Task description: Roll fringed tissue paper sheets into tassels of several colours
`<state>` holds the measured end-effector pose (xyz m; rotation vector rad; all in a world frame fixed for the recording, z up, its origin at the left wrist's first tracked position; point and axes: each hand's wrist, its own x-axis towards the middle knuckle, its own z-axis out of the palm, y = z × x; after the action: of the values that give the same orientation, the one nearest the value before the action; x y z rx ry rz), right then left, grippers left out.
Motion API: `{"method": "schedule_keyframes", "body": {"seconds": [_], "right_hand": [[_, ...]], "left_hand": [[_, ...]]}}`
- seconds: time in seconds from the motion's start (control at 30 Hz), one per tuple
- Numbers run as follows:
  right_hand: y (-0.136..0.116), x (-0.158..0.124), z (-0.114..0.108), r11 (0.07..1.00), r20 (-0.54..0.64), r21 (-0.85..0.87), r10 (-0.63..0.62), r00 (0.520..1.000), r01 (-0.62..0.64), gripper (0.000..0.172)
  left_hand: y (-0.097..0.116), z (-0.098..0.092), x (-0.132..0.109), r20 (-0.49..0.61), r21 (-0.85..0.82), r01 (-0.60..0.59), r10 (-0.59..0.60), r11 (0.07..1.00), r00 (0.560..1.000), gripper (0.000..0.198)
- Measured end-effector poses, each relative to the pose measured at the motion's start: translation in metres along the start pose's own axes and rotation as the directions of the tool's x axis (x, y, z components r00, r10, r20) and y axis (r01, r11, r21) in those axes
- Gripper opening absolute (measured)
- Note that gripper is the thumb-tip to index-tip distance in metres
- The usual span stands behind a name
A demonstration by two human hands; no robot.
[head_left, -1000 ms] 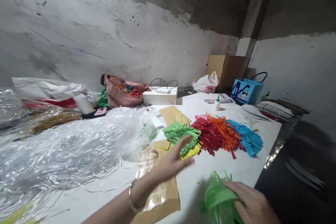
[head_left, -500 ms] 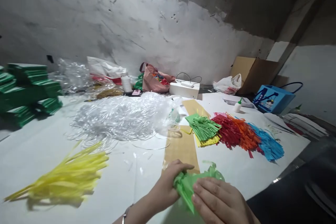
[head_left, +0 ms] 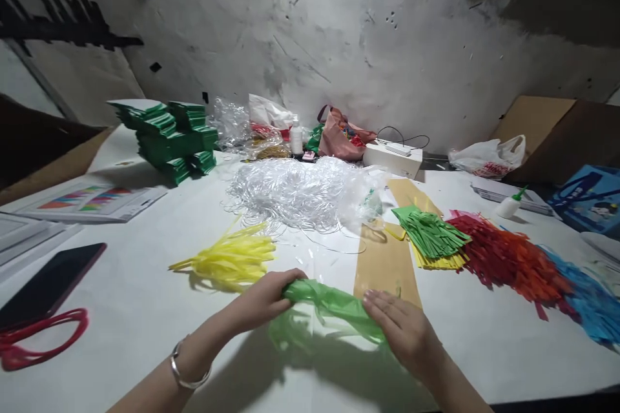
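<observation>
Green fringed tissue paper (head_left: pixel 334 300) stretches between my two hands, just above the white table, its strips hanging down in a blur. My left hand (head_left: pixel 266 297), with a silver bangle at the wrist, is closed on the paper's left end. The right end is gripped by my right hand (head_left: pixel 404 322), fingers pressed together over it. A yellow tassel (head_left: pixel 232 257) with a twisted stem lies beyond my left hand. Behind my right hand a brown tape strip (head_left: pixel 385 271) runs along the table, with a stack of green fringed paper (head_left: pixel 429 232) beside it.
Red and orange fringed paper (head_left: pixel 513 255) and blue fringed paper (head_left: pixel 591 297) lie at right, near a glue bottle (head_left: pixel 511 204). A heap of clear string (head_left: pixel 295 193) covers the middle back. At left are green stacks (head_left: pixel 174 142), a phone (head_left: pixel 51 284) and red-handled scissors (head_left: pixel 43 339).
My view has swung left, bringing the phone and red handles into sight. My hands have moved apart, and the bunched green paper is now drawn out lengthwise between them.
</observation>
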<state>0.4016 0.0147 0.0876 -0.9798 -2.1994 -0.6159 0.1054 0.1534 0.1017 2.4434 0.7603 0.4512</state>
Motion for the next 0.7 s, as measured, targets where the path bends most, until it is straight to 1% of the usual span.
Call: {"method": "schedule_keyframes", "body": {"seconds": [0.07, 0.13, 0.2, 0.27, 0.3, 0.37, 0.43, 0.47, 0.53, 0.6, 0.63, 0.7], "right_hand": [[0.010, 0.003, 0.000, 1.000, -0.016, -0.014, 0.008, 1.000, -0.008, 0.041], [0.015, 0.007, -0.007, 0.998, -0.051, -0.051, 0.024, 0.998, -0.027, 0.044], [0.011, 0.011, -0.014, 0.996, -0.081, -0.086, 0.009, 0.997, -0.016, 0.043], [-0.001, 0.012, -0.012, 0.995, -0.056, -0.085, -0.065, 0.996, 0.060, 0.040], [-0.009, 0.011, -0.005, 0.992, -0.017, -0.069, -0.108, 0.994, 0.107, 0.040], [-0.026, 0.006, 0.016, 0.986, 0.072, -0.022, -0.161, 0.984, 0.163, 0.038], [-0.041, -0.004, 0.042, 0.990, 0.135, 0.014, -0.138, 0.981, 0.137, 0.033], [-0.047, -0.010, 0.054, 0.992, 0.163, 0.025, -0.126, 0.978, 0.124, 0.030], [-0.055, -0.021, 0.068, 0.995, 0.213, 0.028, -0.098, 0.972, 0.094, 0.027], [-0.059, -0.027, 0.072, 0.997, 0.247, 0.023, -0.075, 0.966, 0.072, 0.029], [-0.060, -0.028, 0.070, 0.998, 0.251, 0.025, -0.069, 0.965, 0.065, 0.030], [-0.060, -0.027, 0.066, 0.997, 0.245, 0.043, -0.069, 0.967, 0.060, 0.031]], "left_hand": [[-0.012, -0.007, 0.002, -0.051, 0.108, -0.014, 0.019, 0.994, 0.999, 0.037], [-0.024, -0.015, 0.006, -0.130, 0.219, -0.025, 0.054, 0.975, 0.990, 0.034], [-0.035, -0.022, 0.008, -0.209, 0.319, -0.029, 0.100, 0.947, 0.973, 0.035], [-0.048, -0.027, 0.005, -0.263, 0.398, -0.025, 0.140, 0.917, 0.955, 0.040], [-0.055, -0.028, 0.001, -0.275, 0.430, -0.021, 0.153, 0.903, 0.949, 0.043], [-0.069, -0.025, -0.010, -0.267, 0.477, -0.013, 0.159, 0.879, 0.950, 0.052], [-0.077, -0.018, -0.027, -0.237, 0.506, -0.001, 0.141, 0.863, 0.961, 0.063], [-0.077, -0.015, -0.037, -0.213, 0.522, 0.003, 0.126, 0.853, 0.969, 0.069], [-0.065, -0.007, -0.056, -0.160, 0.541, -0.005, 0.108, 0.841, 0.981, 0.078], [-0.037, 0.003, -0.070, -0.088, 0.512, -0.071, 0.134, 0.856, 0.987, 0.084], [-0.020, 0.010, -0.073, -0.043, 0.462, -0.127, 0.165, 0.878, 0.985, 0.085], [0.015, 0.029, -0.071, 0.107, 0.312, -0.286, 0.265, 0.906, 0.958, 0.085]]}}
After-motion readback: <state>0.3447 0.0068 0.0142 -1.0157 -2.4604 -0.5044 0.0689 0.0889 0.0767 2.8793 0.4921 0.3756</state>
